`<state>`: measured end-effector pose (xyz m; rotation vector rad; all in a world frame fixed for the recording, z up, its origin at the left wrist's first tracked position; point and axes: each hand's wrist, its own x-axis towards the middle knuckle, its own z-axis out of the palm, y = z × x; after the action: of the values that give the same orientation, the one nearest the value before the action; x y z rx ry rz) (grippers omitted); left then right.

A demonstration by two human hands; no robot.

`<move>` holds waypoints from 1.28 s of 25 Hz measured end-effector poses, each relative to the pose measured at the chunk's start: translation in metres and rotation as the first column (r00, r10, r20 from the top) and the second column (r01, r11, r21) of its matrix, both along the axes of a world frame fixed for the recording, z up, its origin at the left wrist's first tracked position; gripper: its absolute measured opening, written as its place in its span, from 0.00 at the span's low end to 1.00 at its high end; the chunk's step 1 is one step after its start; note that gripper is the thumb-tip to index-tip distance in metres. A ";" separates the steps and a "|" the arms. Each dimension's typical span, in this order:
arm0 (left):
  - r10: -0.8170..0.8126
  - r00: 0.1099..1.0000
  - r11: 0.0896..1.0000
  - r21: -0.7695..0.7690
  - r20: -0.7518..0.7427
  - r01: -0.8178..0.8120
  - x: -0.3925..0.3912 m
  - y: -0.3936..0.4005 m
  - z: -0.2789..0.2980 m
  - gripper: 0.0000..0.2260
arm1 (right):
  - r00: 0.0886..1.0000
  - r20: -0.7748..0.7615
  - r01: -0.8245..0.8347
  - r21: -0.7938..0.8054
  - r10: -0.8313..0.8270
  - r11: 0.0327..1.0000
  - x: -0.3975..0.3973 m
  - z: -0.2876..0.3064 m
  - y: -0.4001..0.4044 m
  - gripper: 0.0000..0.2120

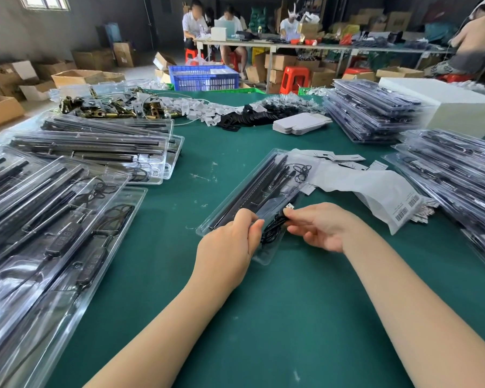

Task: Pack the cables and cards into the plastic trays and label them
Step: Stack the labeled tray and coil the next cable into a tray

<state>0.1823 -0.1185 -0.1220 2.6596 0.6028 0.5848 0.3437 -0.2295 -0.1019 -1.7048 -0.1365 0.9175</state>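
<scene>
A clear plastic tray [252, 186] lies slanted on the green table, holding long black bars and a coiled black cable [272, 229]. My left hand [230, 247] grips the tray's near end, fingers curled over its edge. My right hand [322, 225] pinches the cable just behind its silver USB plug [289, 206], over the tray's near end. White label sheets with barcodes [375, 197] lie right of the tray. A stack of white cards [300, 123] sits further back.
Filled trays [67, 208] are spread on the left, and stacked trays [454, 175] on the right. Black tags, white clips and brass hardware [118, 107] lie at the table's far side. A white box [454, 105] stands far right. People sit at tables behind.
</scene>
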 end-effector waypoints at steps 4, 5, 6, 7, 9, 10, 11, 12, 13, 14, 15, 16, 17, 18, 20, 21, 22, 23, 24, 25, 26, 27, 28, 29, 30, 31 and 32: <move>0.004 1.000 1.000 0.012 -0.021 -0.004 0.001 0.000 -0.001 0.16 | 0.938 0.346 0.049 -0.176 0.016 0.983 -0.004 -0.010 0.009 0.10; 0.006 1.000 1.000 0.026 -0.030 -0.005 0.002 0.000 -0.003 0.16 | 0.909 0.415 0.051 -0.199 0.038 0.979 -0.005 -0.013 0.010 0.12; 0.006 0.999 0.999 0.049 -0.040 -0.004 0.002 -0.001 -0.004 0.15 | 0.875 0.480 0.050 -0.217 0.062 0.975 -0.006 -0.016 0.012 0.15; 0.006 0.999 0.997 0.074 -0.042 -0.003 0.003 -0.001 -0.006 0.15 | 0.835 0.543 0.049 -0.241 0.092 0.969 -0.007 -0.018 0.012 0.17; -0.005 0.999 0.991 0.132 -0.040 0.010 0.001 -0.003 -0.010 0.16 | 0.757 0.637 0.069 -0.297 0.144 0.952 -0.009 -0.023 0.014 0.20; -0.015 0.999 0.986 0.166 -0.048 0.023 0.001 -0.002 -0.011 0.18 | 0.729 0.666 0.091 -0.318 0.155 0.944 -0.011 -0.024 0.014 0.20; -0.029 0.998 0.982 0.185 -0.050 0.038 0.000 -0.002 -0.013 0.19 | 0.710 0.687 0.115 -0.331 0.156 0.937 -0.012 -0.025 0.013 0.19; -0.045 0.998 0.983 0.175 -0.036 0.050 -0.001 -0.002 -0.014 0.20 | 0.692 0.705 0.132 -0.336 0.156 0.933 -0.013 -0.025 0.012 0.19; -0.056 0.998 0.988 0.145 -0.009 0.057 -0.002 -0.002 -0.015 0.19 | 0.667 0.729 0.144 -0.329 0.154 0.933 -0.014 -0.025 0.011 0.19; -0.059 0.998 0.993 0.107 0.019 0.057 -0.002 -0.001 -0.015 0.18 | 0.638 0.756 0.153 -0.311 0.147 0.938 -0.016 -0.026 0.010 0.18; -0.054 0.998 0.996 0.072 0.033 0.052 -0.002 -0.001 -0.015 0.17 | 0.607 0.783 0.165 -0.291 0.136 0.942 -0.018 -0.027 0.010 0.16; -0.045 0.999 0.998 0.043 0.031 0.044 0.000 -0.001 -0.015 0.16 | 0.581 0.803 0.184 -0.285 0.130 0.941 -0.022 -0.027 0.011 0.14; -0.033 0.999 0.999 0.022 0.020 0.032 0.001 -0.001 -0.016 0.16 | 0.559 0.819 0.205 -0.291 0.132 0.934 -0.025 -0.028 0.011 0.13; -0.016 1.000 1.000 0.009 0.011 0.016 0.003 -0.002 -0.017 0.16 | 0.542 0.830 0.224 -0.295 0.133 0.929 -0.028 -0.028 0.012 0.12; 0.020 1.000 1.000 -0.010 0.007 -0.020 0.004 -0.003 -0.017 0.16 | 0.531 0.842 0.246 -0.265 0.100 0.932 -0.030 -0.031 0.012 0.12; 0.028 1.000 1.000 -0.013 0.007 -0.028 0.005 -0.003 -0.018 0.16 | 0.538 0.840 0.253 -0.242 0.072 0.937 -0.030 -0.032 0.011 0.13; 0.028 1.000 1.000 -0.010 0.007 -0.028 0.005 -0.003 -0.019 0.15 | 0.544 0.837 0.263 -0.227 0.050 0.938 -0.030 -0.032 0.010 0.14; 0.023 1.000 1.000 -0.002 0.010 -0.023 0.005 -0.003 -0.019 0.14 | 0.547 0.836 0.274 -0.231 0.046 0.934 -0.030 -0.033 0.010 0.14; 0.020 1.000 1.000 0.014 0.015 -0.020 0.004 -0.003 -0.019 0.14 | 0.551 0.833 0.281 -0.249 0.056 0.927 -0.030 -0.032 0.009 0.13; 0.019 1.000 0.999 0.038 0.024 -0.020 0.004 -0.003 -0.019 0.14 | 0.562 0.825 0.283 -0.259 0.059 0.923 -0.031 -0.032 0.009 0.12; 0.017 0.999 0.998 0.060 0.035 -0.019 0.004 -0.003 -0.019 0.14 | 0.584 0.810 0.276 -0.254 0.048 0.927 -0.031 -0.030 0.009 0.12; 0.010 0.999 0.998 0.066 0.049 -0.013 0.004 -0.002 -0.020 0.14 | 0.609 0.793 0.267 -0.242 0.032 0.933 -0.030 -0.030 0.010 0.11; -0.006 0.998 0.999 0.054 0.061 0.003 0.005 -0.002 -0.021 0.13 | 0.634 0.773 0.262 -0.243 0.024 0.934 -0.029 -0.029 0.010 0.11; -0.030 0.997 0.999 0.033 0.066 0.028 0.007 -0.002 -0.023 0.13 | 0.659 0.752 0.257 -0.256 0.025 0.932 -0.028 -0.028 0.010 0.11; -0.057 0.997 0.998 0.018 0.056 0.056 0.008 -0.001 -0.024 0.13 | 0.689 0.724 0.247 -0.266 0.025 0.932 -0.026 -0.027 0.011 0.11; -0.081 0.996 0.996 0.031 0.039 0.080 0.009 0.000 -0.025 0.14 | 0.718 0.696 0.229 -0.267 0.023 0.936 -0.024 -0.027 0.011 0.10; -0.094 0.995 0.994 0.064 0.027 0.093 0.010 0.002 -0.025 0.14 | 0.737 0.676 0.208 -0.254 0.019 0.945 -0.022 -0.027 0.011 0.10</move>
<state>0.1926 -0.1170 -0.1471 2.7149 0.4558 0.6246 0.3216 -0.2183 -0.1289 -2.2683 -0.3972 0.1976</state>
